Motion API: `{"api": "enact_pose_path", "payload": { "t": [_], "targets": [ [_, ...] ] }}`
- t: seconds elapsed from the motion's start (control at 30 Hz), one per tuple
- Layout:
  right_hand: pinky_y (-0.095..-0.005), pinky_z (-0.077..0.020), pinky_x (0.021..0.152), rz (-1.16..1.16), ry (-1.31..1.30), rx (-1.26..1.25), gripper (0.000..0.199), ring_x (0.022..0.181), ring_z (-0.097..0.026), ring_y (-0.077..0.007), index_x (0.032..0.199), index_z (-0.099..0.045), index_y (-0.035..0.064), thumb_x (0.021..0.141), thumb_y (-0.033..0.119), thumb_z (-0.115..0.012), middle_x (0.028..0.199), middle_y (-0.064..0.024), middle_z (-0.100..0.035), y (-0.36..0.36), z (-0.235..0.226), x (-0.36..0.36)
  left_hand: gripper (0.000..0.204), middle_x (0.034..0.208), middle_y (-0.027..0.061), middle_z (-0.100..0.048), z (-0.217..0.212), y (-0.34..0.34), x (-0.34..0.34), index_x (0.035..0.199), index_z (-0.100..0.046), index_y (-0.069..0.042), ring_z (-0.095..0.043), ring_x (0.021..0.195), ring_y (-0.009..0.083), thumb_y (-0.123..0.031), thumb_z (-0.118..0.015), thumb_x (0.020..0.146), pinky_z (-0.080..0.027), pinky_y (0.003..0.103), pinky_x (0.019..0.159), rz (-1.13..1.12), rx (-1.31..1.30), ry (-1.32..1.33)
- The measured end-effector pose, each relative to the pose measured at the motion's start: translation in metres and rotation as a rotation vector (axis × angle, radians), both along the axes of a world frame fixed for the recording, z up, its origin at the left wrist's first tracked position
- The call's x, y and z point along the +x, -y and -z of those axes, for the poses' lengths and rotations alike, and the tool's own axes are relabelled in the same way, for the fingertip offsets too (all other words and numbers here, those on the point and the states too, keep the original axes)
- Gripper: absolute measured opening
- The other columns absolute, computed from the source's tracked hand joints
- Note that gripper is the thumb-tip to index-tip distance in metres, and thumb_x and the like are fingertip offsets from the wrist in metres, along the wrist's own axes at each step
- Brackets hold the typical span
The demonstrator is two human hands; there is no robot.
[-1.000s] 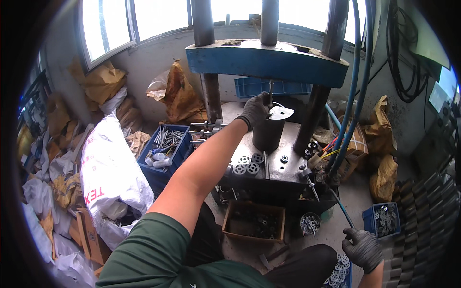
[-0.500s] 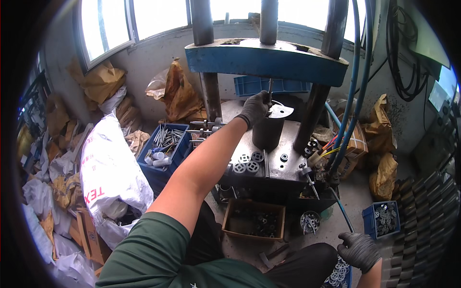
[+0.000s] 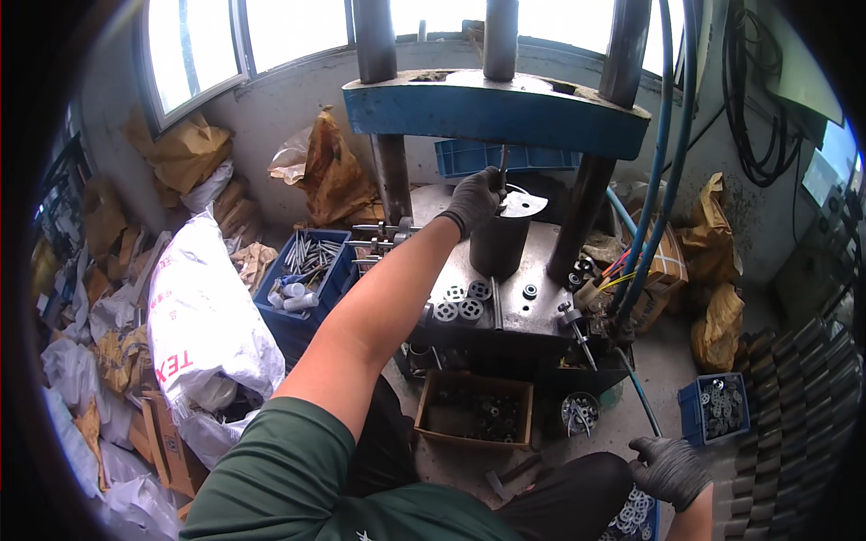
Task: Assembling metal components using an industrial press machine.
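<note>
My left hand [image 3: 475, 200], in a dark grey glove, reaches forward beneath the blue crossbeam [image 3: 496, 115] of a press. Its fingers are closed round a thin upright metal rod [image 3: 504, 157]. Below stands a dark cylinder [image 3: 498, 245], topped by a pale metal plate [image 3: 525, 206] beside my fingers. Low on the right, my gloved right hand [image 3: 669, 471] is curled at the end of a long thin lever [image 3: 640, 394] that slopes down from the press. On the steel bed [image 3: 538, 252] lie several slotted discs [image 3: 470, 309] and a small ring-shaped part [image 3: 529, 292].
A blue crate [image 3: 337, 279] of metal shafts and a white sack [image 3: 203, 316] stand left. Below the press are a box [image 3: 475, 439] of dark parts, a tin [image 3: 580, 412] and a hammer [image 3: 512, 478]. Blue hoses [image 3: 651, 216] hang right, above a blue bin [image 3: 713, 408].
The whole view has shifted slightly. Both hands keep their places, the left at the rod and the right at the lever's end.
</note>
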State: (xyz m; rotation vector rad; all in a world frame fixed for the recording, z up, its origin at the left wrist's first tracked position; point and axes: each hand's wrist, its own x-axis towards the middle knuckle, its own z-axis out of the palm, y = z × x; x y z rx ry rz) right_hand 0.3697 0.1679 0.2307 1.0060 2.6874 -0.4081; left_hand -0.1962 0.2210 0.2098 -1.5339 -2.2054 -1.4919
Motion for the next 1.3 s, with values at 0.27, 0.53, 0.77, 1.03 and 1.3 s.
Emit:
{"api": "enact_pose_path", "payload": {
  "t": [0.27, 0.53, 0.77, 1.03, 1.3],
  "targets": [
    [-0.0451, -0.0589, 0.080, 0.106, -0.436, 0.094, 0.036, 0.087, -0.072, -0.0407, 0.112, -0.072, -0.0012, 0.082, 0.017, -0.067, 0.096, -0.0233, -0.074, -0.006, -0.002, 0.003, 0.024, 0.101, 0.0156, -0.076, -0.007, 0.005, 0.009, 0.112, -0.069, -0.006, -0.073, 0.097, 0.0325, -0.012, -0.074, 0.090, -0.056, 0.040, 0.088, -0.007, -0.054, 0.055],
    [-0.0434, -0.0564, 0.083, -0.009, -0.940, 0.817, 0.024, 0.094, -0.071, -0.0362, 0.112, -0.070, -0.0017, 0.092, 0.009, -0.064, 0.103, -0.0225, -0.071, -0.061, -0.050, -0.057, 0.024, 0.100, 0.0158, -0.075, -0.007, 0.004, 0.006, 0.109, -0.069, -0.006, -0.073, 0.096, 0.0329, -0.013, -0.076, 0.087, -0.056, 0.040, 0.087, -0.033, -0.039, -0.039],
    [-0.0418, -0.0554, 0.087, 0.125, -0.916, 0.781, 0.023, 0.097, -0.071, -0.0376, 0.110, -0.072, -0.0008, 0.094, 0.013, -0.063, 0.104, -0.0215, -0.073, -0.149, -0.089, -0.108, 0.017, 0.095, 0.0165, -0.074, -0.001, -0.001, 0.018, 0.106, -0.068, -0.007, -0.073, 0.092, 0.0339, -0.008, -0.072, 0.089, -0.056, 0.041, 0.084, -0.005, 0.017, -0.026],
    [-0.0411, -0.0556, 0.083, 0.050, -0.963, 0.813, 0.021, 0.092, -0.071, -0.0359, 0.109, -0.072, -0.0013, 0.092, 0.010, -0.068, 0.101, -0.0200, -0.072, -0.106, -0.060, -0.083, 0.017, 0.092, 0.0120, -0.069, 0.047, 0.030, 0.070, 0.108, -0.060, -0.001, -0.070, 0.086, 0.0219, 0.001, -0.065, 0.093, -0.056, 0.035, 0.078, 0.244, 0.578, 0.262],
    [-0.0449, -0.0530, 0.090, -0.091, -1.127, 0.434, 0.035, 0.099, -0.066, -0.0363, 0.123, -0.064, 0.0006, 0.091, 0.015, -0.068, 0.108, -0.0186, -0.068, 0.049, 0.038, -0.082, 0.027, 0.103, 0.0066, -0.069, 0.123, 0.151, 0.225, 0.117, -0.059, -0.004, -0.067, 0.103, 0.0173, -0.006, -0.073, 0.094, -0.057, 0.035, 0.093, 0.592, 0.246, 1.013]
  ]
}}
